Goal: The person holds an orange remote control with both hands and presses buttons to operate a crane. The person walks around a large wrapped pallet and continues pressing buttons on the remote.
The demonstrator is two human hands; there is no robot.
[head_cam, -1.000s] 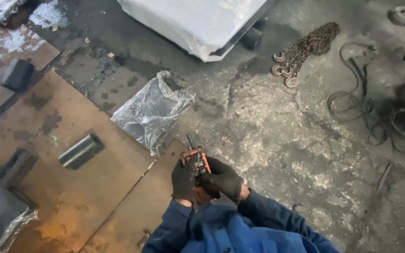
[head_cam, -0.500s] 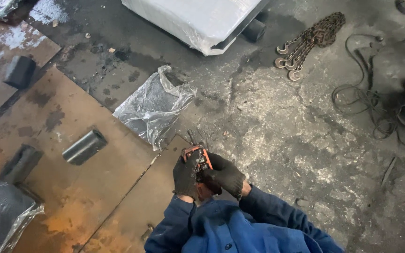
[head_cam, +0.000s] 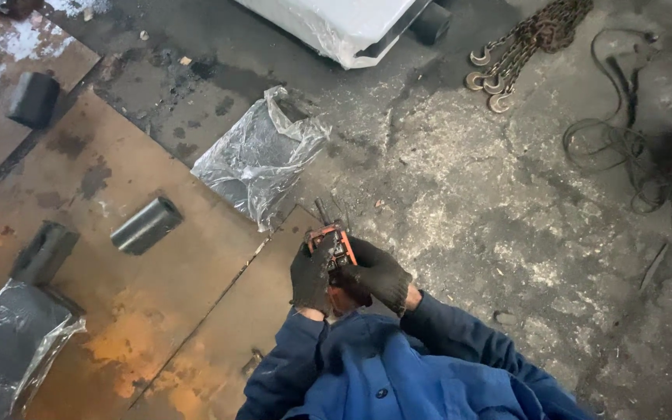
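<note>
The left hand, in a black glove, is wrapped closed around the left side of a small orange-and-black handheld device, and the right hand, gloved the same, grips the device from its right and underside, so both hands clamp it between them just above the person's chest. A dark stub sticks out of the device toward 12 o'clock. Blue jacket sleeves run from the wrists toward 6 o'clock. Below the hands lies a rusty steel plate on the floor, stretching out toward 9 o'clock. At 11 o'clock from the hands, near them, a block wrapped in crumpled clear plastic sits at the plate's edge. At 9 o'clock, well apart, a short dark metal cylinder lies on the plate, with a second dark cylinder further out and another plastic-wrapped bundle toward 8 o'clock. At 12 o'clock, far off, a large white wrapped block stands on the stained concrete floor. At 1 o'clock lies a rusty chain with hooks, and at 2 o'clock a tangle of dark cable.
</note>
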